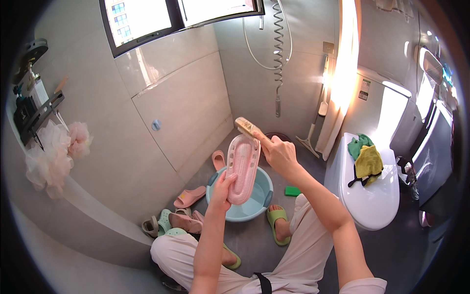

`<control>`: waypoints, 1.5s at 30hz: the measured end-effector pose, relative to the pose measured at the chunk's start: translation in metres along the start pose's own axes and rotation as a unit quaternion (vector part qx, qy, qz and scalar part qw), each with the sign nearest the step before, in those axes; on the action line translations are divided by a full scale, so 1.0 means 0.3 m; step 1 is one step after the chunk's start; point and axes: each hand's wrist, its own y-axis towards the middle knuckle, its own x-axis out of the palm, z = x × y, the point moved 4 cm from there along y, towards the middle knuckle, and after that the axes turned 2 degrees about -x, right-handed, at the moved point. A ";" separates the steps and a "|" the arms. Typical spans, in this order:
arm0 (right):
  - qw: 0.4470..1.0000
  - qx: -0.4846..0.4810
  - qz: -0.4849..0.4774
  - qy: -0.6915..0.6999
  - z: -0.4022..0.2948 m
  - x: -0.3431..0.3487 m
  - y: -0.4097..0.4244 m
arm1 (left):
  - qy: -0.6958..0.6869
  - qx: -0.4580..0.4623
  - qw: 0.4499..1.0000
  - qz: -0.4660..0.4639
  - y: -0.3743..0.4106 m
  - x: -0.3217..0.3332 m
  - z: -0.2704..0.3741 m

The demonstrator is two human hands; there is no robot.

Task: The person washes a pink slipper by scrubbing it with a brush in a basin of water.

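Observation:
My left hand [222, 189] grips a pink plastic shoe or slipper [243, 169] by its lower left side, with the ribbed sole facing me. In my right hand [279, 152] is a scrubbing brush [249, 126] with a wooden back, its bristles down at the top end of the sole. Below the shoe stands a light blue plastic basin [238, 215] on the grey floor, holding what looks like water. A pink slipper [218, 161] lies behind the basin, and another pink slipper [190, 196] is to its left.
Several clogs and slippers [167, 222] are heaped by the left wall. A green block [292, 191] lies right of the basin. Cloths [368, 161] rest on the closed toilet lid [378, 205]. A floor squeegee [308, 143] leans near the shower curtain [336, 114]. Bath puffs [55, 154] hang at left.

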 end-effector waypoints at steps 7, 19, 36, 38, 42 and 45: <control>0.989 -0.136 -0.009 0.054 -0.155 0.010 -0.105 | 0.053 -0.001 0.998 -0.017 0.037 0.028 0.163; 0.987 -0.045 0.018 0.154 -0.145 0.073 0.019 | 0.117 -0.069 0.991 -0.020 0.103 0.054 0.308; 0.712 0.419 -0.227 0.517 0.000 0.707 -0.055 | 0.212 0.046 0.975 0.054 0.449 -0.298 -0.028; 0.715 0.423 -0.228 0.507 -0.014 0.793 -0.130 | 0.412 0.142 0.897 0.076 0.455 -0.275 -0.072; 0.638 0.440 -0.185 0.604 -0.039 0.903 -0.226 | 0.375 0.207 0.903 0.030 0.473 -0.382 -0.172; 0.615 0.474 -0.202 0.597 -0.016 0.970 -0.294 | 0.378 0.201 0.904 0.010 0.462 -0.445 -0.192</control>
